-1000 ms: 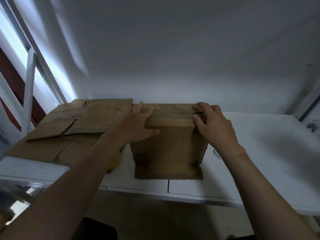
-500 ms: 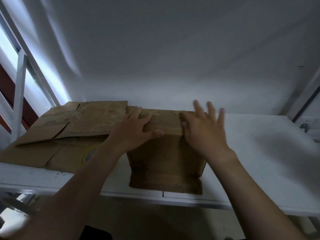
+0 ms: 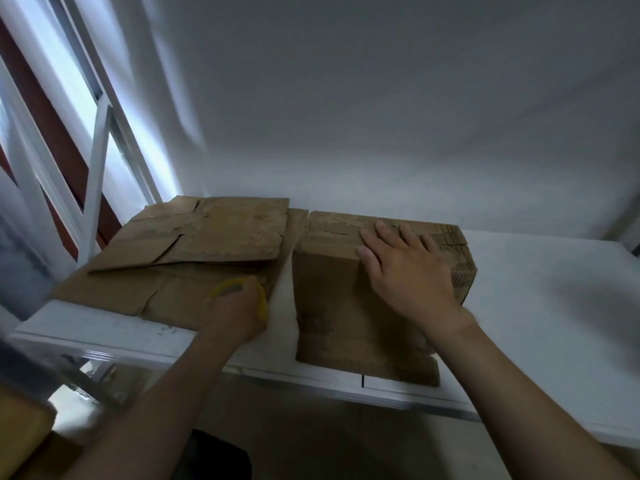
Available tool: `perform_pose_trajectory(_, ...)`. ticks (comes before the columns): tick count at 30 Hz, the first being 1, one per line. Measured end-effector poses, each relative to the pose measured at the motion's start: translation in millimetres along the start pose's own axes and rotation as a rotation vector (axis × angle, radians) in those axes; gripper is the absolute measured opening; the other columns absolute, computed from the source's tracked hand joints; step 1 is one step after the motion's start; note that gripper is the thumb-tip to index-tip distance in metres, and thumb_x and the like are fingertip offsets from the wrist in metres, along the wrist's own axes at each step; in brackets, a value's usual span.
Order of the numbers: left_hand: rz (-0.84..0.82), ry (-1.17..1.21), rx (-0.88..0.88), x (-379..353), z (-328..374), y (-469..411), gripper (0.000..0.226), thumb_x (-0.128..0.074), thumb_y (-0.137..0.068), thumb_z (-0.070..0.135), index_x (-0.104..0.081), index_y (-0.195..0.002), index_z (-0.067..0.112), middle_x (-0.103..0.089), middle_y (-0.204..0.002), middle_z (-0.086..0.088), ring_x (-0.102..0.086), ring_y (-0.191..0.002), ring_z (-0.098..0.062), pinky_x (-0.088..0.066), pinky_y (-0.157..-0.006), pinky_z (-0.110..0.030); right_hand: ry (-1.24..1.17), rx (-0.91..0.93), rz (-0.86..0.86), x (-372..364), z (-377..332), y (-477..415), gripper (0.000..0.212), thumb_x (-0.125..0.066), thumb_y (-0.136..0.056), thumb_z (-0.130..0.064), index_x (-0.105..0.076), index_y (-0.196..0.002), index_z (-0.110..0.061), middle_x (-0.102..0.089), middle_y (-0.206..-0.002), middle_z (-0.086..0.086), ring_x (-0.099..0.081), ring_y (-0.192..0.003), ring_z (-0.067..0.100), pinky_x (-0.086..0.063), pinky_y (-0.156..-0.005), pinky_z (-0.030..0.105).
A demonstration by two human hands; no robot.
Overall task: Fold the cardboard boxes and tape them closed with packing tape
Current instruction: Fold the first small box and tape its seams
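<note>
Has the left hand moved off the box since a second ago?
Yes. The left hand left the box top, moving left to grip the tape roll on the flattened cardboard.

A white bench [image 3: 554, 306] stretches right of the right hand [image 3: 408, 271] and meets a plain pale wall [image 3: 381, 116] beyond it. Up and left of the left hand [image 3: 235, 306], a white-framed window [image 3: 98, 174] lets in daylight that streaks the wall beside it; the floor [image 3: 311, 427] below the bench is dim.
</note>
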State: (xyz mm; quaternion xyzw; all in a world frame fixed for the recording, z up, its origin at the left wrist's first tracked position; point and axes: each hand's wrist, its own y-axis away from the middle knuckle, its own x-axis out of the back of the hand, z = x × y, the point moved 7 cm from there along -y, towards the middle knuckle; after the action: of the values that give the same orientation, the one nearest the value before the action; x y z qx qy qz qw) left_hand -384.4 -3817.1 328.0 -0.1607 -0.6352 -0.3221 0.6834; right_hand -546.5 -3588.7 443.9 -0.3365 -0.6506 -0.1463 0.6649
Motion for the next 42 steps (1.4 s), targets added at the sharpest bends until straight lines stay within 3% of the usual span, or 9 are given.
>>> perform_pose_trajectory(5,0.158,0.155,-0.076,18.0,-1.3,1.6,0.059,-0.049,-0.105,0.022,-0.025,-0.157,0.006,-0.059,-0.136,-0.020,-0.060,-0.118,-0.034,-0.047,-0.088,-0.037,-0.048,-0.008,-0.027,0.6,4.1,-3.2,0.059,-0.011,-0.104,-0.059,-0.031,-0.156,-0.040,-0.028,-0.165,-0.009,-0.022,-0.153,0.024,-0.016,-0.124,0.046)
perform_pose_trajectory(9,0.270,0.418,-0.043,81.9,16.8,21.0,0.044,-0.054,-0.100,0.017,-0.047,-0.143,0.008,-0.059,-0.121,-0.014,-0.053,-0.097,-0.027,-0.036,-0.073,-0.033,-0.106,-0.022,-0.073,5.2,5.1,-5.1,0.058,-0.021,-0.104,-0.061,-0.025,-0.157,-0.040,-0.030,-0.164,-0.006,-0.023,-0.153,0.025,-0.018,-0.123,0.047)
perform_pose_trajectory(15,0.489,0.756,-0.407,171.6,93.6,62.0,0.064,-0.054,-0.094,0.001,-0.042,-0.154,0.020,-0.061,-0.108,-0.018,-0.060,-0.098,-0.030,-0.047,-0.079,-0.036,-0.387,-0.053,-0.130,13.5,16.6,-7.5,0.075,-0.049,-0.098,-0.059,-0.006,-0.159,-0.044,-0.040,-0.159,-0.002,-0.042,-0.142,0.028,-0.042,-0.112,0.049)
perform_pose_trajectory(19,0.528,0.760,-0.553,189.3,129.1,72.0,0.058,-0.059,-0.094,0.000,-0.051,-0.149,0.016,-0.057,-0.092,-0.003,-0.052,-0.081,-0.013,-0.037,-0.069,-0.007,-0.566,-0.003,-0.173,16.1,19.7,-8.3,0.093,-0.069,-0.089,-0.052,-0.005,-0.157,-0.050,-0.043,-0.157,-0.002,-0.046,-0.138,0.025,-0.042,-0.110,0.042)
perform_pose_trajectory(23,0.371,1.026,-0.629,184.0,157.5,74.2,0.052,-0.059,-0.098,0.003,-0.056,-0.145,0.024,-0.056,-0.091,0.002,-0.058,-0.073,-0.013,-0.055,-0.073,-0.028,-0.810,0.023,-0.160,19.3,19.8,-6.3,0.092,-0.075,-0.084,-0.055,-0.014,-0.153,-0.053,-0.049,-0.144,-0.017,-0.051,-0.127,0.002,-0.045,-0.105,0.030)
perform_pose_trajectory(29,0.131,1.376,-0.515,147.1,163.7,51.1,0.035,-0.057,-0.102,0.012,-0.065,-0.132,0.029,-0.069,-0.093,-0.017,-0.071,-0.083,-0.027,-0.060,-0.088,-0.053,-0.868,0.012,-0.053,22.1,30.3,-8.7,0.035,-0.075,-0.085,-0.052,-0.065,-0.116,-0.039,-0.068,-0.109,-0.020,-0.062,-0.100,0.000,-0.050,-0.083,0.029)
perform_pose_trajectory(36,0.241,1.240,-0.517,139.3,154.0,39.1,0.031,-0.055,-0.088,0.057,-0.062,-0.118,0.058,-0.048,-0.138,0.007,-0.052,-0.129,-0.016,-0.054,-0.100,-0.051,-0.865,0.035,0.010,25.3,28.2,-15.2,0.038,-0.075,-0.088,-0.041,-0.066,-0.124,-0.031,-0.057,-0.129,-0.015,-0.055,-0.110,-0.003,-0.042,-0.082,0.011)
perform_pose_trajectory(40,0.287,1.313,-0.552,137.4,147.2,36.9,0.031,-0.053,-0.098,0.046,-0.061,-0.128,0.047,-0.044,-0.141,0.010,-0.054,-0.125,-0.009,-0.056,-0.099,-0.048,-0.808,0.060,0.073,30.6,23.1,-21.6,0.043,-0.070,-0.086,-0.057,-0.063,-0.125,-0.039,-0.058,-0.130,-0.022,-0.050,-0.125,0.013,-0.046,-0.099,0.031)
perform_pose_trajectory(42,0.278,1.311,-0.568,134.9,146.2,35.8,0.033,-0.051,-0.100,0.044,-0.057,-0.133,0.044,-0.046,-0.142,0.010,-0.058,-0.121,-0.006,-0.057,-0.098,-0.046,-0.777,0.070,0.095,38.2,19.9,-26.4,0.033,-0.068,-0.087,-0.057,-0.064,-0.114,-0.038,-0.061,-0.116,-0.020,-0.051,-0.117,0.014,-0.048,-0.093,0.031)
